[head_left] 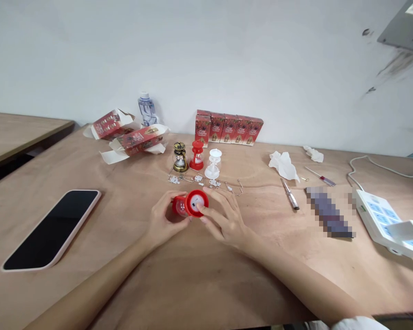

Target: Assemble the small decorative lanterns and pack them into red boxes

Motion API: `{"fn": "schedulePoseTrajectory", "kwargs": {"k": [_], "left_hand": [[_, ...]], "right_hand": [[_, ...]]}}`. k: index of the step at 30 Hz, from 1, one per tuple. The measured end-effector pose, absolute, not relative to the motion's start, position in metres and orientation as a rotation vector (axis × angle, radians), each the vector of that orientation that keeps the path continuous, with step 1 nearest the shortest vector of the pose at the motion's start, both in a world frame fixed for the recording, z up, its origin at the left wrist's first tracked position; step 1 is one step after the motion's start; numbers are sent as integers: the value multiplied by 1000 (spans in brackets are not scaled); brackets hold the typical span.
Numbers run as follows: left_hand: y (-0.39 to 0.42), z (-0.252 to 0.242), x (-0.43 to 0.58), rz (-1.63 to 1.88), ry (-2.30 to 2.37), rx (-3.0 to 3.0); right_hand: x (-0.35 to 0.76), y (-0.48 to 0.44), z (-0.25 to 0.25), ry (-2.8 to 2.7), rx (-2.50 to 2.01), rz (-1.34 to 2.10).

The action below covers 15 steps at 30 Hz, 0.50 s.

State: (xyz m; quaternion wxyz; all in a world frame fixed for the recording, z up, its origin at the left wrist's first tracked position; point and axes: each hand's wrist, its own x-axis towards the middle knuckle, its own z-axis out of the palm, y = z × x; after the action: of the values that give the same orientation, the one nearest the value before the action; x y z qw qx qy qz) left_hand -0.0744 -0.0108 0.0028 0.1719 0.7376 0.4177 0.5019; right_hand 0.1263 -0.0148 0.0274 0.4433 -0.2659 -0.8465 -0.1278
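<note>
Lying on its side at the middle of the wooden table (pixel 206 284), a small red toy lantern (pixel 192 203) is held between both of the person's hands, its round base turned towards the camera. The left hand (pixel 163 219) curls around the clear body from the left, fingers closed on it. The right hand (pixel 225 219) meets it from the right, with the thumb tip on the face of the base and the fingers spread over its far rim.

Just beyond the hands lie small metal wire parts (pixel 206 181). Behind them a bronze lantern (pixel 180 157), a red standing lantern (pixel 197 155) and a white lantern (pixel 214 163) stand upright in a row. A phone (pixel 53 228) lies face-up well to the left, and a screwdriver (pixel 289 193) lies to the right.
</note>
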Motion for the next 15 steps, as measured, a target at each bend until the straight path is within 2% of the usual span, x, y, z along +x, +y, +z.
{"fn": "schedulePoseTrajectory", "kwargs": {"k": [15], "left_hand": [[-18,8,-71,1348,1188,2453]], "right_hand": [[130,-15,-14,-1953,-624,-167]]}}
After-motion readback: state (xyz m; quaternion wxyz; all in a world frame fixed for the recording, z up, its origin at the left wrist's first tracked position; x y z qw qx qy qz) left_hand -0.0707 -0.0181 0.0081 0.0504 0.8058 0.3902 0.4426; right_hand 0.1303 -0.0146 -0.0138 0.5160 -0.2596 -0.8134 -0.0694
